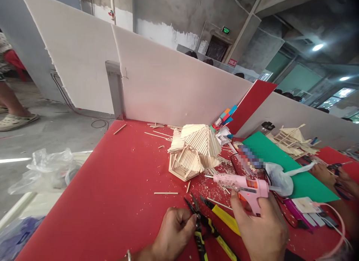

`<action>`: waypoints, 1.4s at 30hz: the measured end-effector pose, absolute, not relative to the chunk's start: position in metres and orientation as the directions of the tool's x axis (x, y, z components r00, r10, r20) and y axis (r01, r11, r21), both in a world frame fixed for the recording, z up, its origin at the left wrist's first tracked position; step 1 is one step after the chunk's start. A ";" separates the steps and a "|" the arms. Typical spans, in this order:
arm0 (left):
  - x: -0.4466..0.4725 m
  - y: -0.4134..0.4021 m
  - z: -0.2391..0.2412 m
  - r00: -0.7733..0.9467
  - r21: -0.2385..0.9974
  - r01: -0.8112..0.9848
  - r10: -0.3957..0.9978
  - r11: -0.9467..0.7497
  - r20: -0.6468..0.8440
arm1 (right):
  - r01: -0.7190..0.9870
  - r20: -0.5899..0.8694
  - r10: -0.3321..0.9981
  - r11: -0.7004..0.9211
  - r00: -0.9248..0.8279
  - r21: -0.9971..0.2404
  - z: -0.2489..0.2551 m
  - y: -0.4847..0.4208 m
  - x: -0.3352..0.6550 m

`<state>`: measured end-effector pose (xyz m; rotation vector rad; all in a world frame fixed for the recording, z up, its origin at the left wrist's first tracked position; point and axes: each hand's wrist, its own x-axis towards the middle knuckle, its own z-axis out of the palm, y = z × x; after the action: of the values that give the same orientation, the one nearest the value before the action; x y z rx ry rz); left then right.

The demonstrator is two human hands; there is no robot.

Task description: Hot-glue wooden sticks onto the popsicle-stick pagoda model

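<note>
My right hand [263,227] is wrapped round the handle of a pink hot glue gun [234,181], its metal nozzle pointing left. My left hand [176,227] is closed, thumb against the fingers, over the red tabletop; whatever it pinches, if anything, is hidden. Right beside its thumb lie open pliers [199,240] with black and yellow handles. A yellow utility knife [226,218] rests between the two hands. Beyond them stands a small model house [196,148] built of pale wooden sticks, with sloped roofs and a many-sided base. One loose stick [166,193] lies in front of it.
Sawdust and stick scraps surround the model on the red table [112,186]. A white partition [179,77] runs behind. To the right are a green board [294,171], a purple power strip [298,212], cables and another person's hands [327,175]. Plastic bags [47,171] lie left.
</note>
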<state>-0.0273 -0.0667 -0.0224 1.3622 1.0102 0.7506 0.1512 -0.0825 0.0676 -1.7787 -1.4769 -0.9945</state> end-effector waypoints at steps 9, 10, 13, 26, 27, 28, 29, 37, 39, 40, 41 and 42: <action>-0.026 -0.065 -0.021 0.392 0.988 0.120 0.910 0.093 -0.134 | 0.970 0.849 0.517 -0.241 0.111 0.020 0.044 -0.075 0.144; -0.027 -0.065 -0.020 0.389 0.988 0.119 0.911 0.096 -0.135 | 0.974 0.853 0.512 -0.226 0.100 0.021 0.043 -0.073 0.140; -0.027 -0.064 -0.019 0.381 0.987 0.121 0.913 0.107 -0.146 | 0.984 0.872 0.482 -0.178 0.085 0.003 0.043 -0.072 0.131; -0.025 -0.064 -0.020 0.363 0.983 0.116 0.915 0.140 -0.174 | 0.981 0.707 0.680 -0.145 0.192 -0.127 0.041 -0.081 0.172; -0.025 -0.064 -0.020 0.364 0.983 0.116 0.915 0.139 -0.173 | 0.977 0.700 0.684 -0.177 0.206 -0.115 0.041 -0.081 0.178; -0.025 -0.063 -0.020 0.366 0.984 0.116 0.915 0.137 -0.170 | 0.973 0.691 0.688 -0.200 0.222 -0.114 0.042 -0.081 0.182; -0.025 -0.063 -0.020 0.365 0.984 0.115 0.916 0.134 -0.168 | 0.969 0.670 0.702 -0.213 0.241 -0.125 0.043 -0.082 0.185; -0.024 -0.066 -0.027 0.390 0.988 0.103 0.909 0.115 -0.147 | 0.976 0.730 0.649 -0.131 0.216 -0.172 0.064 -0.090 0.173; -0.024 -0.066 -0.027 0.390 0.990 0.081 0.910 0.119 -0.141 | 0.990 0.762 0.631 -0.095 0.142 -0.106 0.074 -0.089 0.168; -0.024 -0.065 -0.026 0.381 0.990 0.062 0.913 0.130 -0.144 | 0.995 0.778 0.622 -0.081 0.094 -0.055 0.078 -0.088 0.166; -0.024 -0.064 -0.025 0.363 0.989 0.037 0.920 0.142 -0.146 | 0.997 0.792 0.609 -0.080 0.047 0.002 0.082 -0.086 0.165; -0.023 -0.062 -0.024 0.334 0.988 0.010 0.931 0.152 -0.147 | 0.994 0.802 0.598 -0.091 0.009 0.057 0.086 -0.085 0.164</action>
<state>-0.0234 -0.0624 -0.0243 1.2284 1.0136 0.8572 0.1638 -0.0848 0.0859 -1.7416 -1.6364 -0.9336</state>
